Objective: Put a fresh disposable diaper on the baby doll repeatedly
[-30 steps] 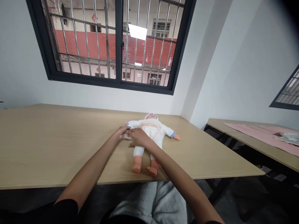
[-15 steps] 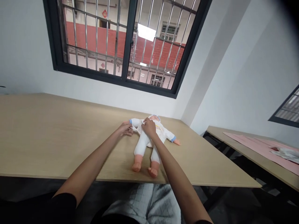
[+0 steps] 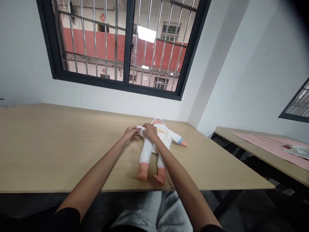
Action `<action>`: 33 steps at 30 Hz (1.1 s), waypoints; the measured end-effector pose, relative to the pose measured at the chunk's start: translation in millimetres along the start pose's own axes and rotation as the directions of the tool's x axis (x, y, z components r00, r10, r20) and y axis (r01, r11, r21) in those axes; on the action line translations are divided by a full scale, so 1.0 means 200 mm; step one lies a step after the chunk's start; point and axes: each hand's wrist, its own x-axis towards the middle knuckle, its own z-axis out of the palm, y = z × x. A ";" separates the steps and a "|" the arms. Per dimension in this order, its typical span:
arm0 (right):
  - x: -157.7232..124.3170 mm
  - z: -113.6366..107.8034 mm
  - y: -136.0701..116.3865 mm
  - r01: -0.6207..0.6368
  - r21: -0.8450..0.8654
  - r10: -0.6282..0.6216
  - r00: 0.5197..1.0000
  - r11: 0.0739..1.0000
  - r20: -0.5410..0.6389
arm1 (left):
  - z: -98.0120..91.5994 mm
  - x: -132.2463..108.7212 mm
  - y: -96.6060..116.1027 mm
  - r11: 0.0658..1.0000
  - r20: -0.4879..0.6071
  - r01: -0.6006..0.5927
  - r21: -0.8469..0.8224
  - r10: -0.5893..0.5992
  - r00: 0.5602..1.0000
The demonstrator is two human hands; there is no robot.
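Observation:
A baby doll (image 3: 146, 151) in a white outfit and a patterned cap lies face up on the wooden table (image 3: 72, 145), bare feet toward me. One blue cuff shows on its arm at the right; its other arm is mostly hidden by my hands. At that side of its chest, my left hand (image 3: 131, 132) is closed in a pinch on a bit of the doll's white clothing (image 3: 139, 130). My right hand (image 3: 150, 132) lies over the chest just beside it, fingertips closed on the same clothing. The exact spot they grip is small and partly covered.
Behind the table is a white wall with a barred, dark-framed window (image 3: 125, 83). A second table (image 3: 227, 135) stands at the right, bearing a pink cloth (image 3: 256, 141) and a crumpled white cloth (image 3: 296, 150). The near table edge runs just above my lap.
My left hand has moved in toward my right, which has shifted slightly left. The white strip stretched between them now shows less. The camera view has shifted slightly.

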 end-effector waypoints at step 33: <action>-0.15 -0.01 0.34 0.084 0.082 -0.078 0.994 0.993 -0.080 | 0.39 -0.09 -0.09 0.740 0.055 -0.507 0.441 0.542 0.839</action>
